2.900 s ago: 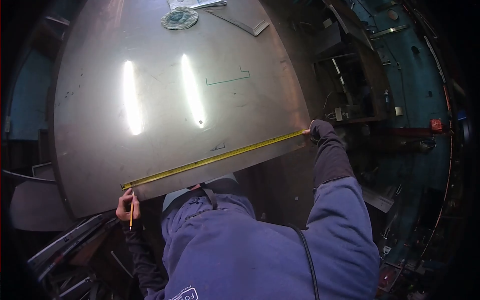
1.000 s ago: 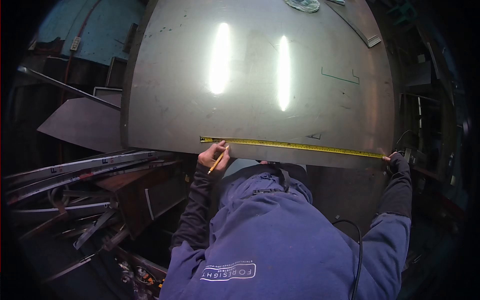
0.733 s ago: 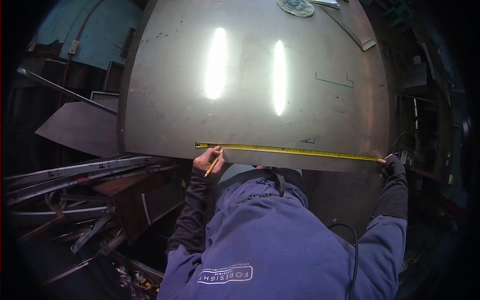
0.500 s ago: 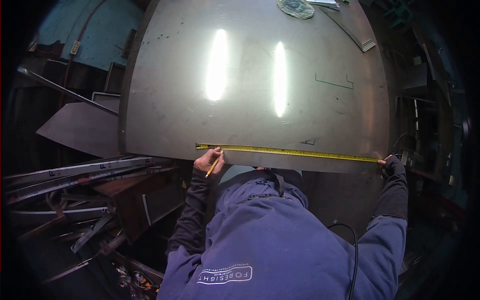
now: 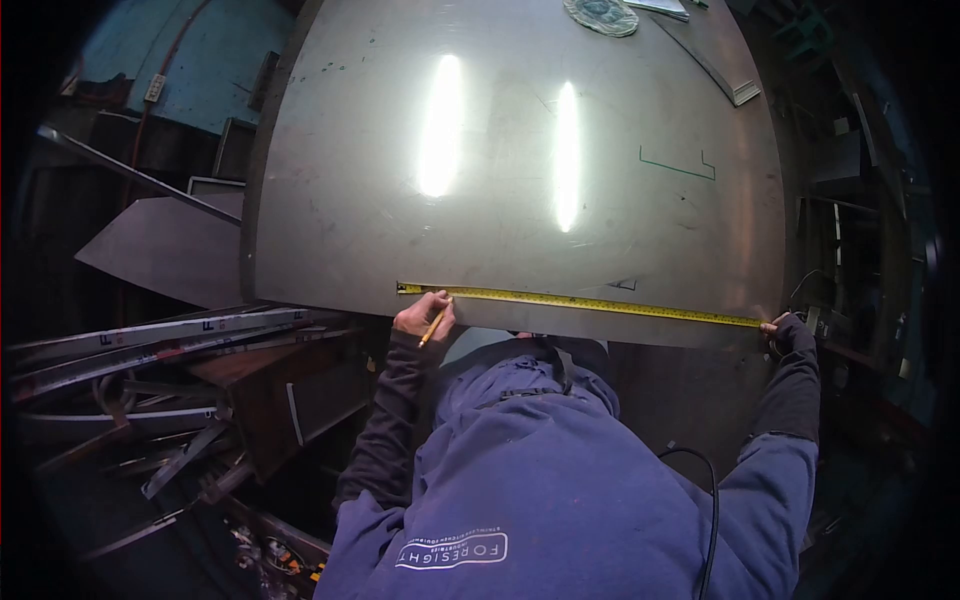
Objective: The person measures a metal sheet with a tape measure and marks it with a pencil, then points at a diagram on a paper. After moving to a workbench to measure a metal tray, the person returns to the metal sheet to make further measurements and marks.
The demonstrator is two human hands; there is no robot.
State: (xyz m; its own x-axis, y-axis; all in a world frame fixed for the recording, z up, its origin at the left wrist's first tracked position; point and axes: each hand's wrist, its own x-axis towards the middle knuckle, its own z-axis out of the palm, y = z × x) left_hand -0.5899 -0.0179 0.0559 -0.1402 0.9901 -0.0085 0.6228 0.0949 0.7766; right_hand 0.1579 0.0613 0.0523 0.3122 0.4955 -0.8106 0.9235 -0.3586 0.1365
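Note:
A large shiny steel sheet (image 5: 330, 200) lies flat before me. A yellow tape measure (image 5: 590, 301) is stretched along its near edge. My left hand (image 5: 422, 316) presses the tape's left end onto the sheet and grips a yellow pencil (image 5: 433, 326) that points back toward me. My right hand (image 5: 784, 330), in a dark sleeve, holds the tape's other end at the sheet's right edge. A small dark mark (image 5: 627, 285) sits just beyond the tape, and a green drawn line (image 5: 678, 166) lies farther up on the right.
A round greenish disc (image 5: 601, 14) and a metal angle strip (image 5: 715, 68) lie at the sheet's far end. Metal bars and scrap (image 5: 160, 345) are piled low on the left. A dark sheet offcut (image 5: 160, 250) juts out at the left. Dark shelving (image 5: 850, 240) stands on the right.
The view has swung left since the oldest frame, so the tape now runs nearly level. Over the last second both hands and the tape have stayed almost still.

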